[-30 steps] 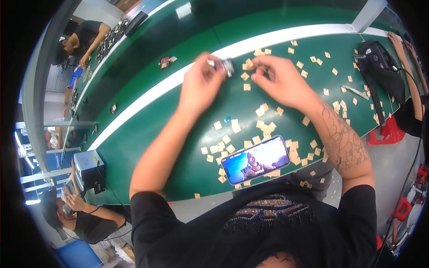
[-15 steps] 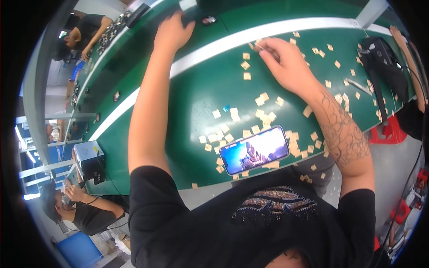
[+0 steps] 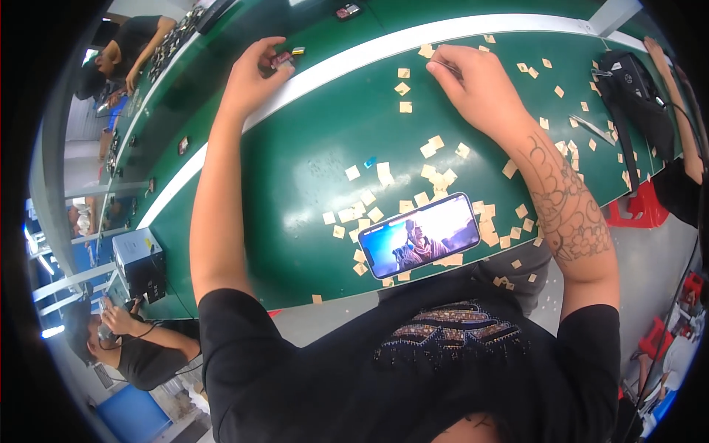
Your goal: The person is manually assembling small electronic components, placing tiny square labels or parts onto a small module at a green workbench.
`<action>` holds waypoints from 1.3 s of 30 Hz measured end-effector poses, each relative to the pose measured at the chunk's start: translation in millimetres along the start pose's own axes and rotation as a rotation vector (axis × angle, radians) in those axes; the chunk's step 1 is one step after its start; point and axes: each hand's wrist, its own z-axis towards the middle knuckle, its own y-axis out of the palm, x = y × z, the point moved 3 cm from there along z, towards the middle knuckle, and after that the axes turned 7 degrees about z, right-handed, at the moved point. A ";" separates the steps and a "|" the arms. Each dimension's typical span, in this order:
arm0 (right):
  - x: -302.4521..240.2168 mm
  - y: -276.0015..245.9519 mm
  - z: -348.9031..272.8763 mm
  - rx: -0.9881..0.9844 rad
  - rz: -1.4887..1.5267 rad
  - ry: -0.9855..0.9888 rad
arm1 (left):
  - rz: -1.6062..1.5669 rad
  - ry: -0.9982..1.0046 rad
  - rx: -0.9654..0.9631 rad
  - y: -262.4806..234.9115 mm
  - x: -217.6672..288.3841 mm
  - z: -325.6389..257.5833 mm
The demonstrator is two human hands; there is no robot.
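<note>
My left hand (image 3: 253,80) is over the dark green strip beyond the white rail, its fingers curled round a small dark red device (image 3: 281,60). Close to those fingertips is a small yellow-and-black piece (image 3: 298,51). On the near side of the rail, my right hand (image 3: 478,85) is closed in a pinch on a thin dark object (image 3: 447,68), mostly hidden by the fingers. Just left of it, small beige square labels (image 3: 403,88) form a short column on the green table (image 3: 295,170). One more beige label (image 3: 426,51) lies by its fingertips.
A phone (image 3: 421,236) with a lit screen rests among scattered labels near the table edge. Tweezers (image 3: 591,129) and a black bag (image 3: 631,92) lie at right. Small devices (image 3: 347,11) dot the strip beyond the white rail (image 3: 384,43). A box (image 3: 139,266) stands left; co-workers sit beyond.
My left hand has come left and nearer, from open fingers to curled round the small device. My right hand has shifted slightly, still pinching. The picture on the phone screen has changed.
</note>
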 end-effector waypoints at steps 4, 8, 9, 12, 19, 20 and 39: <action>-1.7 3.5 -3.7 0.117 0.082 -0.307 | -0.205 0.125 0.007 22.2 82.2 -50.1; -27.9 3.2 -11.1 -0.066 0.135 -0.359 | -0.118 0.180 -0.088 39.6 134.2 -101.1; -31.1 2.7 -14.1 -0.085 0.127 -0.358 | -0.133 0.166 -0.083 37.7 137.0 -108.6; -36.6 2.4 -20.8 -0.238 0.051 -0.278 | -0.055 0.220 -0.066 31.2 140.4 -118.1; -79.2 -2.4 -34.0 -0.341 0.015 -0.341 | -0.185 0.255 -0.178 27.4 130.0 -126.3; -85.1 0.3 -34.5 -0.356 -0.011 -0.355 | -0.189 0.247 -0.172 28.4 129.8 -126.7; -64.3 26.6 -31.2 -0.192 0.274 -0.062 | -0.213 0.219 -0.112 25.7 132.7 -130.1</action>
